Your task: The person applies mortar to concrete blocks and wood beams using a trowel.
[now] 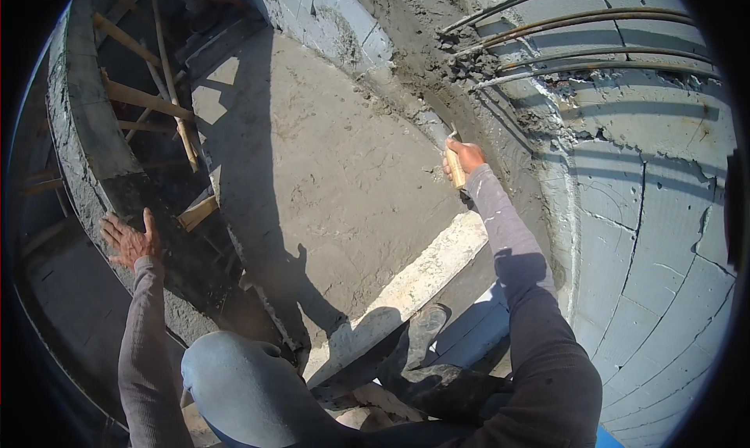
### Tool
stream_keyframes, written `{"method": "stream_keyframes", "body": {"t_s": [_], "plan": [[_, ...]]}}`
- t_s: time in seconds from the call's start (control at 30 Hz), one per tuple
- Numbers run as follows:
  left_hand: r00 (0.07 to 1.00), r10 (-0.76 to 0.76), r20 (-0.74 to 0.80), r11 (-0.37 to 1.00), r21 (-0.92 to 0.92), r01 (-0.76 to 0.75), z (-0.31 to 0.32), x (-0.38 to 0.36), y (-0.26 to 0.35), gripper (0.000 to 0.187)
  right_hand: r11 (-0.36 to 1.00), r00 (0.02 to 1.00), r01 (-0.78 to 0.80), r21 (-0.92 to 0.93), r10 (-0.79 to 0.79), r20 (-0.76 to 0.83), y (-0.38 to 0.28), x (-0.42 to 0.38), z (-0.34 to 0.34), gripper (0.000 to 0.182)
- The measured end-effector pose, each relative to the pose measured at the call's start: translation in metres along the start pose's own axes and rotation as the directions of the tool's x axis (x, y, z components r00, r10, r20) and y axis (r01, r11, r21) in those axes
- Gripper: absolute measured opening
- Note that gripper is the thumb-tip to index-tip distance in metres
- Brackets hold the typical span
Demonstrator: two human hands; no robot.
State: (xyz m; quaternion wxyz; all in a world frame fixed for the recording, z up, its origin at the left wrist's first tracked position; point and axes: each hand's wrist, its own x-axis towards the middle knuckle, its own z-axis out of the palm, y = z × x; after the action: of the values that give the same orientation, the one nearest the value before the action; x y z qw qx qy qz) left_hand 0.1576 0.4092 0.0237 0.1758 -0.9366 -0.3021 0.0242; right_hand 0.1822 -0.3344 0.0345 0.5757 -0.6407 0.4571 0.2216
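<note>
The right hand [467,157] is closed around a trowel's wooden handle [455,167] — low over wet gray cement [351,167], beside the block wall [648,237]. The left hand [130,239] lies spread, holding nothing — on a rough ledge [98,147].

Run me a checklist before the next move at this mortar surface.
1. Left hand braced: ok, open on the curved wall.
2. Right hand gripping the wooden handle: ok.
3. Right hand apart from the metal rods: ok.
4. Tool's blade touching the mortar surface: cannot tell.
5. Gap beside the mortar surface covered: not ok, wooden poles show inside.
</note>
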Motion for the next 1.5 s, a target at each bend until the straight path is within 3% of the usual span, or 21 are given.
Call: {"method": "stream_keyframes", "body": {"t_s": [0.13,0.27,0.4,0.5,0.6,0.8,0.93,1.0,1.13,1.2,1.27,1.33,1.43,1.47,1.5], "plan": [[1.000,0.005,-0.027,1.000,-0.006,-0.005,0.004,0.000,-0.002,0.099,0.992,0.999,-0.033,0.123,0.034,-0.006,0.023,-0.032,-0.006,0.035],[1.000,-0.012,-0.011,0.999,-0.031,0.011,0.004,-0.002,-0.002,0.099,0.997,0.995,-0.034,0.074,0.041,-0.092,0.048,-0.051,0.018,0.032],[1.000,0.003,-0.017,1.000,-0.023,-0.003,0.002,0.000,-0.002,0.099,0.990,0.997,-0.026,-0.141,0.015,-0.077,0.034,-0.056,0.028,0.033],[1.000,0.013,-0.010,0.999,-0.042,-0.013,-0.004,-0.002,0.001,0.099,0.954,0.988,0.059,-0.294,-0.097,-0.118,-0.004,-0.052,0.029,0.036],[1.000,-0.003,0.030,0.999,-0.033,0.004,-0.013,0.000,0.004,0.099,0.958,0.985,0.039,-0.286,-0.084,-0.149,-0.034,-0.059,0.012,0.036],[0.997,-0.016,0.073,0.998,-0.053,0.020,-0.019,-0.003,0.004,0.100,0.971,0.975,0.140,-0.191,-0.170,-0.146,-0.019,-0.102,0.014,0.034],[0.989,-0.033,0.146,0.999,-0.018,0.036,-0.037,-0.004,0.012,0.101,0.958,0.978,0.054,-0.282,-0.108,-0.179,0.006,-0.083,0.007,0.034],[0.985,-0.035,0.168,0.999,0.008,0.034,-0.042,-0.004,0.012,0.101,0.861,0.973,-0.016,-0.508,-0.102,-0.205,0.003,-0.059,0.000,0.036],[0.990,-0.045,0.134,0.999,0.014,0.043,-0.034,-0.003,0.013,0.102,0.872,0.967,-0.052,-0.488,-0.077,-0.242,-0.020,-0.084,-0.005,0.039],[0.985,-0.039,0.167,0.999,-0.015,0.042,-0.040,-0.004,0.012,0.102,0.901,0.960,-0.079,-0.427,-0.047,-0.275,-0.013,-0.118,-0.016,0.039],[0.990,-0.046,0.131,0.998,-0.047,0.052,-0.050,-0.006,0.016,0.102,0.822,0.969,-0.100,-0.560,-0.046,-0.241,0.010,-0.147,-0.057,0.039],[0.975,-0.048,0.216,0.999,-0.014,0.052,-0.068,-0.007,0.017,0.104,0.792,0.977,-0.164,-0.588,0.049,-0.208,0.003,-0.222,-0.055,0.039],[0.985,-0.031,0.170,0.997,-0.071,0.044,-0.063,-0.009,0.013,0.107,0.884,0.958,-0.142,-0.445,0.009,-0.288,0.030,-0.338,-0.072,0.035],[0.989,-0.033,0.145,0.996,-0.076,0.044,-0.066,-0.008,0.012,0.107,0.925,0.940,-0.121,-0.361,-0.010,-0.340,0.056,-0.373,-0.085,0.031],[0.984,-0.033,0.175,0.995,-0.084,0.049,-0.070,-0.009,0.012,0.109,0.790,0.915,-0.002,-0.614,-0.245,-0.319,0.097,-0.397,-0.112,0.032]]}}
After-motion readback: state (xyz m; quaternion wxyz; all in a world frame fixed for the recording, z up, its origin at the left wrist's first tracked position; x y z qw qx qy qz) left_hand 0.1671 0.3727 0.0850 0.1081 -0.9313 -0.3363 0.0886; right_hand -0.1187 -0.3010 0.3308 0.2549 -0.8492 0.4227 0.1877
